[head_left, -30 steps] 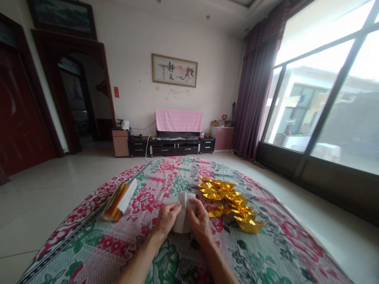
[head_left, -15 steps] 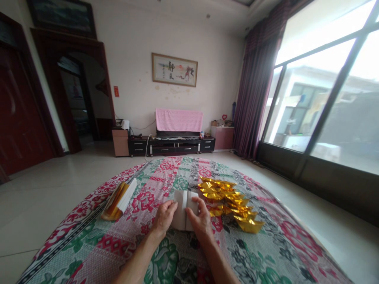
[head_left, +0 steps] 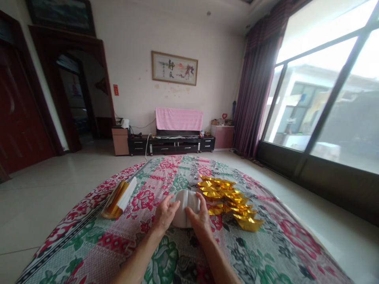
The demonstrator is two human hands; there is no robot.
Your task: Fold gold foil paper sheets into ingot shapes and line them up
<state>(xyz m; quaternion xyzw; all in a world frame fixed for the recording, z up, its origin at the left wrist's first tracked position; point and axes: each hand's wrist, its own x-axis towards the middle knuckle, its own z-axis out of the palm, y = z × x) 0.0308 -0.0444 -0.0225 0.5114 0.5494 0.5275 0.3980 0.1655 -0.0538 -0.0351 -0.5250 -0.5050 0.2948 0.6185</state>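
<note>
A folded sheet of paper (head_left: pixel 182 215), pale side up with a seam down its middle, is between my hands and bows upward, its outer corners curving down. My left hand (head_left: pixel 166 213) grips its left edge, thumb on top and fingers along the side. On the right half, my right hand (head_left: pixel 199 215) has its thumb near the seam and its fingers round the far right edge. Just right of that hand lie several gold foil paper ingots (head_left: pixel 227 197) in overlapping rows. The paper's underside is hidden.
A stack of gold-and-white paper sheets (head_left: pixel 117 199) lies on the left of the round table, which has a flowered cloth (head_left: pixel 130 252). Beyond the table stands a low black cabinet (head_left: pixel 174 146) with a pink cloth (head_left: pixel 179 118) above it. Windows (head_left: pixel 314 98) line the right side.
The paper has gone from nearly flat to bowed, its corners bending down. My left fingers have spread a little from the thumb. The gold ingots and the stack stay put.
</note>
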